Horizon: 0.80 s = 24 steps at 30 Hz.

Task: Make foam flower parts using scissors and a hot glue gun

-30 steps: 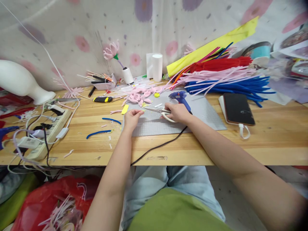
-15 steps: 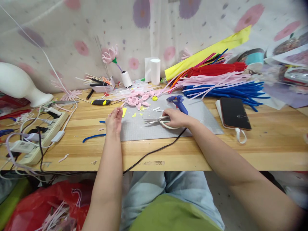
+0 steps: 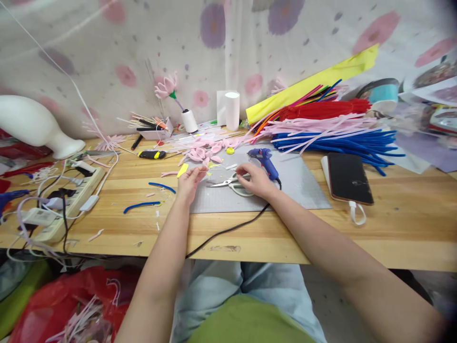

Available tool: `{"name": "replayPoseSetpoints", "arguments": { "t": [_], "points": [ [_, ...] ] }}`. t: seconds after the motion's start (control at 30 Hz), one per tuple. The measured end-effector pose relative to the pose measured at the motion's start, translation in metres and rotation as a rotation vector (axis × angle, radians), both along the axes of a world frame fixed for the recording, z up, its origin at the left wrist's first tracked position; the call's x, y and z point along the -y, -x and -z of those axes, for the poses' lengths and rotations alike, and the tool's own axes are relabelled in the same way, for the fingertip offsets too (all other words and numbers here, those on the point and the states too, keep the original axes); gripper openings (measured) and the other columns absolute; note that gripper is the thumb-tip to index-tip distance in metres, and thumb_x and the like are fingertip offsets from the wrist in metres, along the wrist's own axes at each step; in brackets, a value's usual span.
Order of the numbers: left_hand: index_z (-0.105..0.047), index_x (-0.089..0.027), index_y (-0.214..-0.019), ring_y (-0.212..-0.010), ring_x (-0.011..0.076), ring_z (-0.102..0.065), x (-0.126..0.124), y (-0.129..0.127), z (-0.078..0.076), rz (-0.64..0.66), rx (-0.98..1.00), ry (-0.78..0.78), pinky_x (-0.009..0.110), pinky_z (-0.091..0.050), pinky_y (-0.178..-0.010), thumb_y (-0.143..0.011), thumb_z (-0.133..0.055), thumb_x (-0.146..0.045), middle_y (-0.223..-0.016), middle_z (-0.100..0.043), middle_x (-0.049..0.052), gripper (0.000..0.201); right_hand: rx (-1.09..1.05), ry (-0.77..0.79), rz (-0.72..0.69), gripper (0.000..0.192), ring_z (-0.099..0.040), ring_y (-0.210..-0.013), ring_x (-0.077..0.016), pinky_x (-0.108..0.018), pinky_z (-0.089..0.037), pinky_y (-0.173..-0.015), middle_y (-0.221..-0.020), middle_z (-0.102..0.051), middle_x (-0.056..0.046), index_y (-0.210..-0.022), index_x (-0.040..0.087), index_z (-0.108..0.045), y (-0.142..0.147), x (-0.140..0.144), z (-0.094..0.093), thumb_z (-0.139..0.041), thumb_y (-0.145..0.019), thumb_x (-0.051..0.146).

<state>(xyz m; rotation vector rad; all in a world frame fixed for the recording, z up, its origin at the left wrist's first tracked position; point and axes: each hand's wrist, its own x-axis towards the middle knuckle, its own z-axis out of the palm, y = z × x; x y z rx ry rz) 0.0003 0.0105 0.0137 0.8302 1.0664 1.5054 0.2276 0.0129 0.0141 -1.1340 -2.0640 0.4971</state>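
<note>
My left hand (image 3: 190,181) rested at the near left corner of the grey cutting mat (image 3: 303,183), its fingers pinched together on something too small for me to make out, held just off the mat so both hands could meet over it. My right hand (image 3: 252,178) lay over the white handles of the scissors (image 3: 228,182); whether it gripped them or only rested there I cannot tell, though the fingertips were drawn together toward the left hand. The scissors lay flat on the mat, blades pointing left, between my two hands. Just behind my right hand sat the blue glue gun (image 3: 263,158), its black cord (image 3: 228,228) running off the front edge of the worktop (image 3: 392,228), close enough to snag my wrist. Pink petal pieces (image 3: 205,150) were heaped at the mat's far edge, within reach. To the right the mat lay bare up to the phone (image 3: 350,177); to the left, blue pipe-cleaner scraps (image 3: 143,206) dotted the wood before the power strip (image 3: 67,197).
</note>
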Motion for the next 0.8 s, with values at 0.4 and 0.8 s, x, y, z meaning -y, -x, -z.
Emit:
{"name": "replayPoseSetpoints", "arguments": {
  "t": [0.4,0.8],
  "points": [
    [-0.065,-0.013,-0.068,-0.082,0.015,-0.067,0.004,-0.01,-0.001,0.0,-0.02,0.083,0.033,-0.046,-0.089,-0.059,-0.077,-0.031,-0.076,-0.07,0.006,0.024,-0.071,0.096,0.068,0.012,-0.059,-0.073,-0.0165,-0.03,-0.045,-0.071,-0.082,-0.066,-0.005,-0.081,0.02,-0.057,0.003,-0.002,0.003,-0.048,-0.077,0.025],
    [-0.07,-0.011,-0.076,-0.084,0.0161,-0.067,0.007,-0.006,-0.021,0.186,-0.011,0.253,0.033,-0.046,-0.09,-0.071,-0.067,-0.02,-0.086,-0.071,0.011,0.01,-0.189,0.238,0.074,0.012,-0.057,-0.069,-0.0151,-0.029,-0.045,-0.066,-0.077,-0.064,-0.003,-0.081,0.02,-0.057,0.003,-0.012,0.012,-0.049,-0.076,0.027]
  ]
}}
